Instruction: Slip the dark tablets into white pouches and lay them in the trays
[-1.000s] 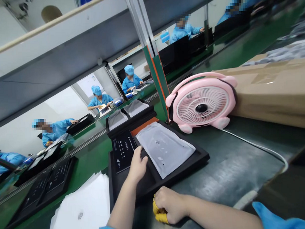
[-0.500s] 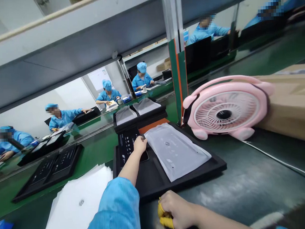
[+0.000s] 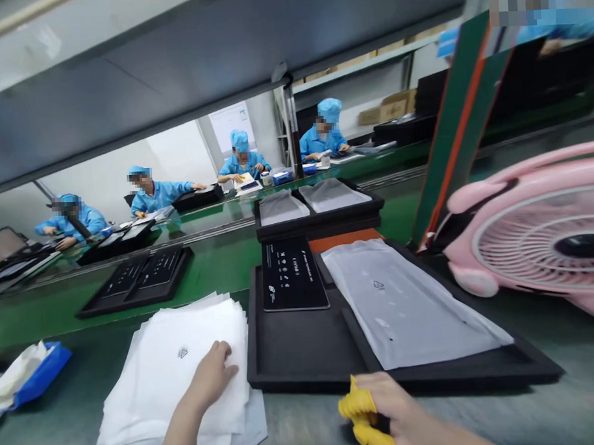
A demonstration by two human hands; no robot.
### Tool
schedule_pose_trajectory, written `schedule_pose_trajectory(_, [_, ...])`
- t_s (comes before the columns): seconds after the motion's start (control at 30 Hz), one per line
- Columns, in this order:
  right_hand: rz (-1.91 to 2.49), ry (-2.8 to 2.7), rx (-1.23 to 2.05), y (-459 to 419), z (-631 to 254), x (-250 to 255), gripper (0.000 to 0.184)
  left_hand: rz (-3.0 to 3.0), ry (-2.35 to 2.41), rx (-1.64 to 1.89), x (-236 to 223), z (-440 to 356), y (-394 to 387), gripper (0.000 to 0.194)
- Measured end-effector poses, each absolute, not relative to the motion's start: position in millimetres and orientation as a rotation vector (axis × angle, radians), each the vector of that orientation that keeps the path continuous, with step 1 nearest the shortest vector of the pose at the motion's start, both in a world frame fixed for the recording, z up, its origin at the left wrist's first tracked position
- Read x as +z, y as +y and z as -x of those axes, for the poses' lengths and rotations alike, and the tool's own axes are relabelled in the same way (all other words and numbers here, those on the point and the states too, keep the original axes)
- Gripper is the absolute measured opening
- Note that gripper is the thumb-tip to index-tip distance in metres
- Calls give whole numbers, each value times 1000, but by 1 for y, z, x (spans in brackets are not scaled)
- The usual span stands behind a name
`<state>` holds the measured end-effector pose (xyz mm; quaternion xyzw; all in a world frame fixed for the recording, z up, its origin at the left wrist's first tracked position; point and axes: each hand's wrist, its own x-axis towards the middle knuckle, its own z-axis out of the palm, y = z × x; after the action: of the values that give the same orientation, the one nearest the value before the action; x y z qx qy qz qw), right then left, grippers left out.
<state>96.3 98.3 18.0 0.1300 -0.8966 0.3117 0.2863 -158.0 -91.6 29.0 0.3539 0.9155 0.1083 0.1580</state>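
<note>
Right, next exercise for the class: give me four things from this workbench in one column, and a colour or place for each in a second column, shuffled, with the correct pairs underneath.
Column one
1. fan
2. left hand
3. finger covers
4. printed panel

Column two
A. yellow, on the right hand
B. black with white print
C. pink
D. at the stack of white sheets

Pairs: 1-C, 2-D, 3-A, 4-B

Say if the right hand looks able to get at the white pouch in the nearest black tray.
Probably yes: the right hand is close to the tray, the pouch lies uncovered, and only the low rim seems between them.
</note>
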Motion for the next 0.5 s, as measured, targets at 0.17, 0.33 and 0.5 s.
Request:
schedule_pose_trajectory(0.17, [-439, -2547, 359, 147, -42, 79, 22, -944, 2739, 470, 1, 165, -84, 11])
schedule_pose_trajectory(0.33, [126, -2873, 6, 218, 56, 101, 36, -911, 2933, 430, -9, 168, -78, 15])
schedule_pose_trajectory(0.5, [601, -2946, -109, 262, 132, 92, 39, -838, 2942, 266, -12, 171, -75, 20])
